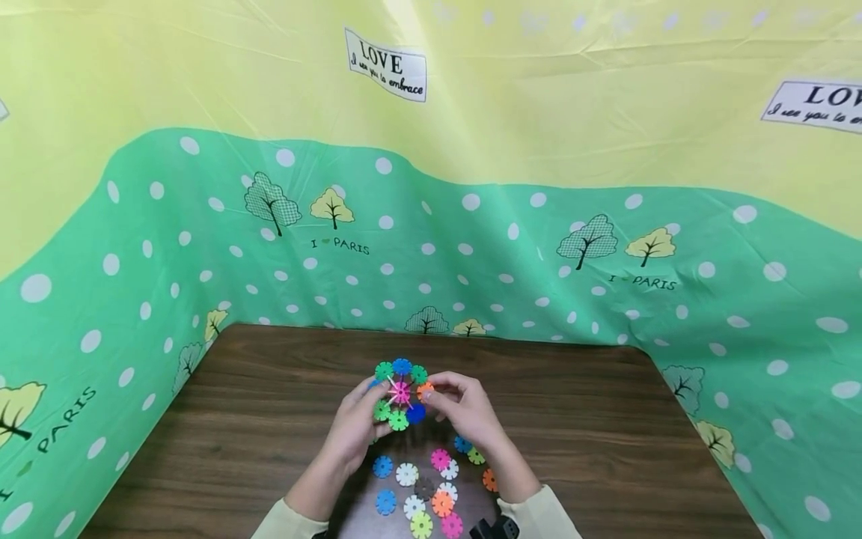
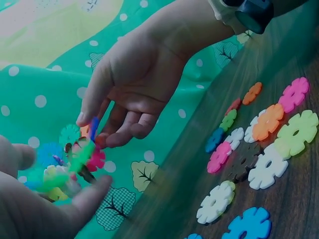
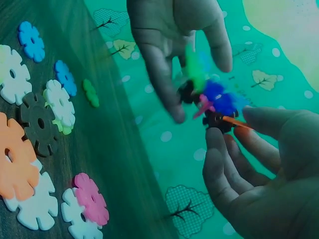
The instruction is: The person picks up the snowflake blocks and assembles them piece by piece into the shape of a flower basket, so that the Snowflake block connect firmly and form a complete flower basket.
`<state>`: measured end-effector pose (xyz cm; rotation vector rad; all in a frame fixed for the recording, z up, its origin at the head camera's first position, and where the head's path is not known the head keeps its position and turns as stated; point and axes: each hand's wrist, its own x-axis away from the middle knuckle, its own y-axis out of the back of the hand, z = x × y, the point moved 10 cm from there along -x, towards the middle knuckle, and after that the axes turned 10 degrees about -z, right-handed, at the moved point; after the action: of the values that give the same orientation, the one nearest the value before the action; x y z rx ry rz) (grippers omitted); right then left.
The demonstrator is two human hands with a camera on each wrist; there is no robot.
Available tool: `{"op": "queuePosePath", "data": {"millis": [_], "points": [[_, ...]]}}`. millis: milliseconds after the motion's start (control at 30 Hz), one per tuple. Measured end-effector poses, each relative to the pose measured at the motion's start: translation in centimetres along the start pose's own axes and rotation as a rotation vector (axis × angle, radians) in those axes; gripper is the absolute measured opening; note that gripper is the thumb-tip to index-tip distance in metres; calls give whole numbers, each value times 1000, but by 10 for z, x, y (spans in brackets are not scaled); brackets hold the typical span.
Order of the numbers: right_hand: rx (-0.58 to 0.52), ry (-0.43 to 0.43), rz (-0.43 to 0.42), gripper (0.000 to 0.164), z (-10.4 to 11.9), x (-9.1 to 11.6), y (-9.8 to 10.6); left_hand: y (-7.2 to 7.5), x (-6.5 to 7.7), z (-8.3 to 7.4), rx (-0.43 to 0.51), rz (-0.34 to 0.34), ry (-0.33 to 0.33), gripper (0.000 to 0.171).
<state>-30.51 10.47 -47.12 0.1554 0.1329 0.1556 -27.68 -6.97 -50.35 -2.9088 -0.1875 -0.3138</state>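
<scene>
Above the table both hands hold a wheel-like build of notched plastic snowflake discs (image 1: 400,391), pink in the middle with green, blue and orange discs around it. My left hand (image 1: 352,428) grips the wheel's left side, thumb in front. On the right side, my right hand (image 1: 468,410) pinches an orange snowflake disc (image 1: 426,391) between thumb and fingers. The right wrist view shows this orange disc (image 3: 235,122) edge-on, against a dark disc (image 3: 219,121). In the left wrist view the build (image 2: 82,154) is blurred and partly hidden by the left fingers.
Several loose snowflake discs lie on the brown wooden table (image 1: 572,419) below the hands, among them a blue disc (image 1: 386,502), a white disc (image 1: 407,474) and a yellow-green disc (image 1: 421,525). Some overlap. A green and yellow printed cloth (image 1: 458,254) hangs around the table.
</scene>
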Motion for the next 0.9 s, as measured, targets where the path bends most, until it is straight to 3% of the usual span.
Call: {"op": "queuePosePath", "data": {"millis": [167,400,500,633,767,900], "points": [[-20,7,-37,26,-1,0,3,-5,3,5,36,93,69,87],[-32,10,-59,27,1,-1,7,-5,1,5,131,107,104,79],[-34,5,-59,27,0,-2,9,-8,-1,11,171,141,159,83],[-36,14,-64,27,0,-3,11,-17,2,19,210,256,244,88],[-40,30,-86,25,2,-4,15,-27,9,20,301,369,312,81],[-38,19,-119,23,0,-5,19,-34,16,18,413,427,372,74]]}}
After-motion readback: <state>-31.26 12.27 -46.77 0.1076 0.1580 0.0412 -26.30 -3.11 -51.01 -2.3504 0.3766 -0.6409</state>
